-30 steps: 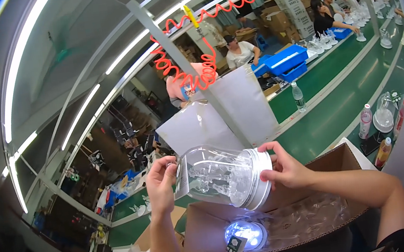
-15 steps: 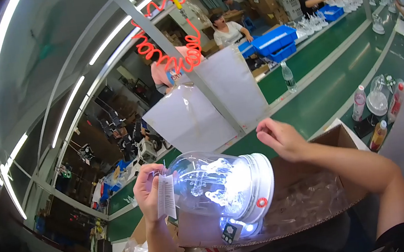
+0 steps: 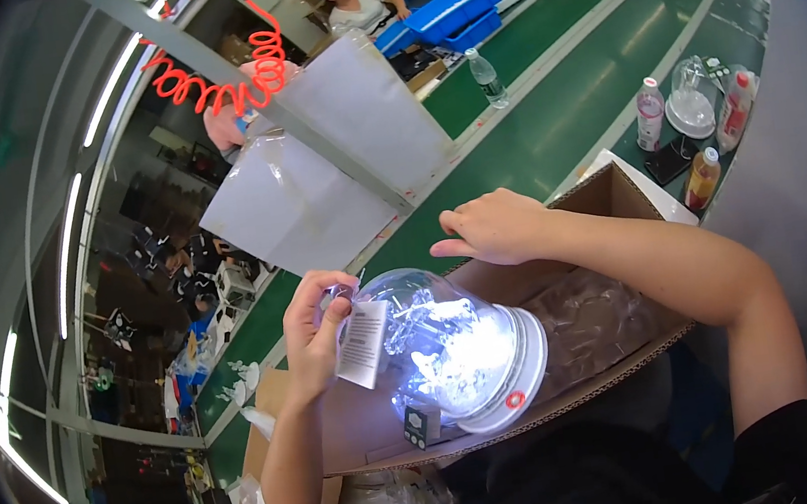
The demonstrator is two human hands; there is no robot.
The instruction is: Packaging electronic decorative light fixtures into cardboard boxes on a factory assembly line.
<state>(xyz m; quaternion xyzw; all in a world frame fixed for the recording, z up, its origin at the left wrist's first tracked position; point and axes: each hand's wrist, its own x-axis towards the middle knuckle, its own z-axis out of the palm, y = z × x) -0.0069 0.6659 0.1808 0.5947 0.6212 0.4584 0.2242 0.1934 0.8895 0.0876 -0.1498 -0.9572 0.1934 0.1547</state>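
Note:
A clear plastic dome lamp [image 3: 429, 291] with a white round base lies tilted, its base toward the lower right, and bright white light glows inside. My left hand [image 3: 313, 339] is closed on the narrow top end of the dome lamp. From there hangs a white printed paper tag [image 3: 364, 345]. A red ring mark [image 3: 514, 400] shows on the base. Beside the dome's lower side is a small dark green tag [image 3: 417, 426]. My right hand [image 3: 496, 227] hovers beyond the dome, thumb apart from the half-bent fingers, holding nothing visible.
Beneath the dome lamp is an open cardboard box [image 3: 623, 190] with clear plastic inside. A green conveyor belt [image 3: 559, 122] runs behind. Drink bottles [image 3: 702, 179], a phone [image 3: 671, 159] and another clear dome [image 3: 692, 112] stand at right. White boards [image 3: 303, 209] and a post rise ahead.
The view has turned, so the surroundings sit farther left and higher. My right hand has come nearer the dome's top end. My left hand keeps its hold, and the lamp stays lit.

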